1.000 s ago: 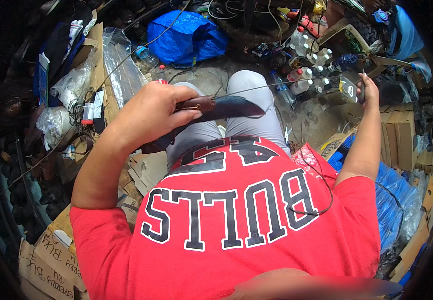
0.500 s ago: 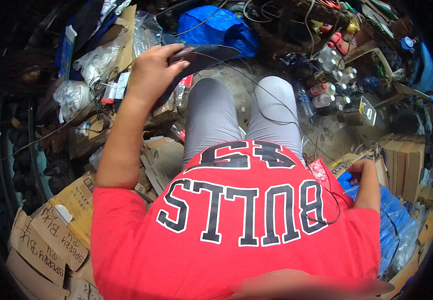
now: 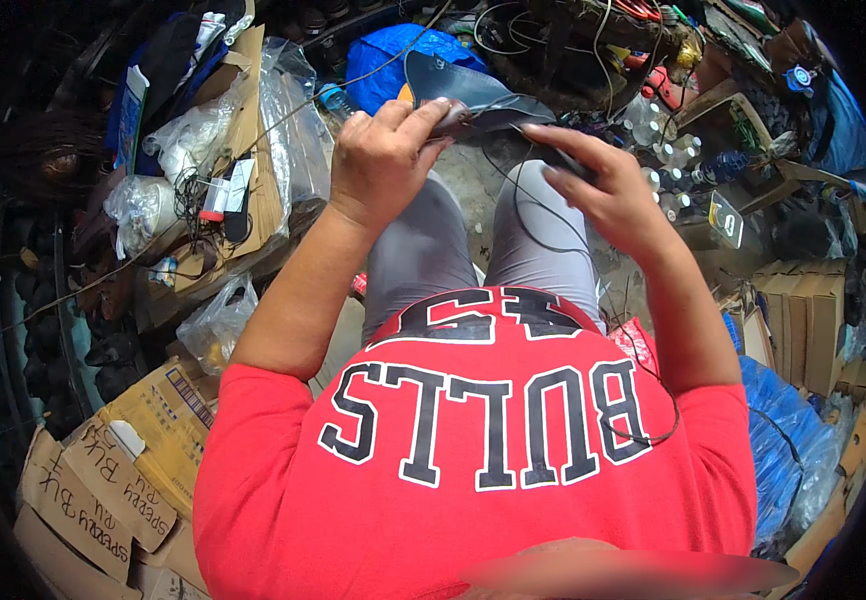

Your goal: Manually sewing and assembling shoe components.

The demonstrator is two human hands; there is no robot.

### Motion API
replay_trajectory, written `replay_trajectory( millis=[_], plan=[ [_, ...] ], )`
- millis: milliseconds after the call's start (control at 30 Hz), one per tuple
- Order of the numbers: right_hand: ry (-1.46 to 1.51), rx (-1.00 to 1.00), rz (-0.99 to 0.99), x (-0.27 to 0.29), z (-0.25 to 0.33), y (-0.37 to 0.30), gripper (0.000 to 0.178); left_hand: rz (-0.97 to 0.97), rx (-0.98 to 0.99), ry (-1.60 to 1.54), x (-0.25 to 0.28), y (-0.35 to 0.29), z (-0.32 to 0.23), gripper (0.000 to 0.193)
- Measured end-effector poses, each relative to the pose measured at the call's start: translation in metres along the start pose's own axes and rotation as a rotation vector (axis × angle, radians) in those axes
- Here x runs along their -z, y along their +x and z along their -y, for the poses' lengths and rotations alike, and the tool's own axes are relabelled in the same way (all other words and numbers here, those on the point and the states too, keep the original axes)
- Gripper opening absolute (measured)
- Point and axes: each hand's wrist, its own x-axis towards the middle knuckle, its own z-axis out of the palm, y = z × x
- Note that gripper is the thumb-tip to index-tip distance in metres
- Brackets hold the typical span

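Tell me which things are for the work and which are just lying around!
Seem part of the work:
dark flexible piece, in the left hand, with the right hand near its edge
thin dark cord, looped below

Seem just lying around:
blue plastic
bottles
cardboard pieces

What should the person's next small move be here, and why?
Probably the right hand should draw the loose cord aside: its slack loop hangs just below that hand, over the lap, where it might snag. The left hand already pinches the dark sheet between thumb and fingers, so it could steady the piece meanwhile.
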Motion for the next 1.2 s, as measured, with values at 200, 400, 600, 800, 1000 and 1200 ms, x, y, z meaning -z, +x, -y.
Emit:
replay_trajectory(
  millis=[200,400,600,800,1000,1200],
  plan=[
    [0.024,0.105,-0.035,-0.024,0.009,0.028,0.032,-0.021,-0.031,-0.027,0.003,0.002,-0.006,0.039],
    [-0.019,-0.077,0.03,-0.023,0.011,0.029,0.03,-0.004,-0.027,-0.028,0.003,0.001,-0.005,0.039],
    [-0.025,-0.129,0.032,-0.021,0.017,0.032,0.029,-0.009,-0.064,-0.003,0.001,0.003,-0.007,0.038],
    [-0.012,-0.176,0.081,-0.015,0.012,0.035,0.03,0.032,-0.097,-0.023,0.001,0.004,-0.006,0.038],
    [0.111,-0.25,0.151,-0.006,0.004,0.037,0.031,0.022,-0.086,-0.05,-0.001,0.008,-0.006,0.038],
    [0.128,-0.245,0.122,-0.006,0.001,0.035,0.032,0.026,-0.09,-0.033,-0.001,0.011,-0.007,0.039]
  ],
)
